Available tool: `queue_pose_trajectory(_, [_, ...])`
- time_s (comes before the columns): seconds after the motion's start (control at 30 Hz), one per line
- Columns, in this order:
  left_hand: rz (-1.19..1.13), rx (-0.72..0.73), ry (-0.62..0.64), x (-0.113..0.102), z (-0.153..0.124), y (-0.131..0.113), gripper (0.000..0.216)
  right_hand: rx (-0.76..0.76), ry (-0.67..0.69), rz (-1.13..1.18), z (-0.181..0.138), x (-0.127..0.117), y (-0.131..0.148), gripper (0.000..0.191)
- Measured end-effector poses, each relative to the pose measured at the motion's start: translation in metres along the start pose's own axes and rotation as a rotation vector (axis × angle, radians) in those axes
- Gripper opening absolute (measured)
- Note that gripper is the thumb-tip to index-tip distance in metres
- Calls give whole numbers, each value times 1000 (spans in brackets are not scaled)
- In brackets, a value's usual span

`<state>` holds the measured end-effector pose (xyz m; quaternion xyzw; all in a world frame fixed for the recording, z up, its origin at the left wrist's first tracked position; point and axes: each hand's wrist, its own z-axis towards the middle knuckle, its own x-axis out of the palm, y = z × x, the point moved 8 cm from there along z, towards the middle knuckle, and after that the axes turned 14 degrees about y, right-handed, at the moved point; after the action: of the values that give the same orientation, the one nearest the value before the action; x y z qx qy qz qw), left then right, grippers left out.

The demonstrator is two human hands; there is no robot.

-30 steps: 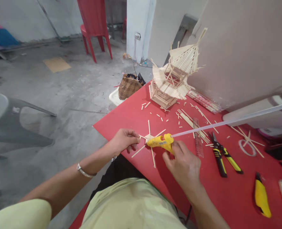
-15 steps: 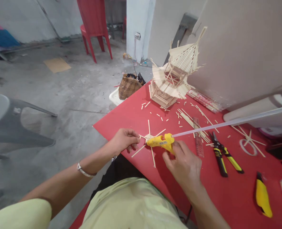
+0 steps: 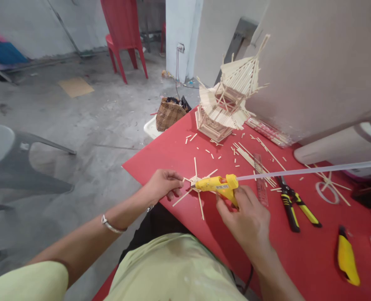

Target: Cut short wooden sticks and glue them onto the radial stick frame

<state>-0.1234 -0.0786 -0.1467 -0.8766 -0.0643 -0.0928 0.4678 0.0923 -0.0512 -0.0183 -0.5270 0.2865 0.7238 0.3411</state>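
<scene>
My right hand (image 3: 248, 213) is wrapped round the handle of a yellow hot glue gun (image 3: 215, 183), with a long translucent glue stick (image 3: 298, 171) running out of its back. The gun's nozzle points left, over the middle of a star-shaped frame of thin wooden sticks (image 3: 200, 205) lying on the red table. The gun hides part of that frame. At the frame's left side, my left hand (image 3: 165, 184) pinches the end of a short wooden stick (image 3: 187, 179) between thumb and forefinger.
A pagoda-like stick model (image 3: 226, 100) stands at the table's far corner. Loose sticks (image 3: 251, 159), a clear ruler (image 3: 260, 179), black-and-yellow pliers (image 3: 290, 205), a tape roll (image 3: 327, 193) and a yellow-handled tool (image 3: 347, 257) lie on the red table (image 3: 160, 163).
My right hand has drawn the glue gun a little to the right, and the gun lies more level. The glue stick's far end has dropped. My left hand has stayed put.
</scene>
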Motion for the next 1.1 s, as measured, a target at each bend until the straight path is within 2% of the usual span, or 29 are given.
queue_pose_trajectory(0.2, [5, -9, -35, 3, -5, -3, 16, 79, 110, 195, -10, 24, -16, 38])
queue_pose_trajectory(0.33, [18, -31, -66, 5, -8, -7, 18, 111, 117, 168, -16, 34, -16, 35])
queue_pose_trajectory(0.57, [13, -12, -78, 6, -7, -10, 26, 82, 69, 49, -17, 35, -9, 31])
queue_pose_trajectory(1.1, [49, -43, -80, 7, -8, -13, 22, 39, 50, 31, -14, 34, -5, 27])
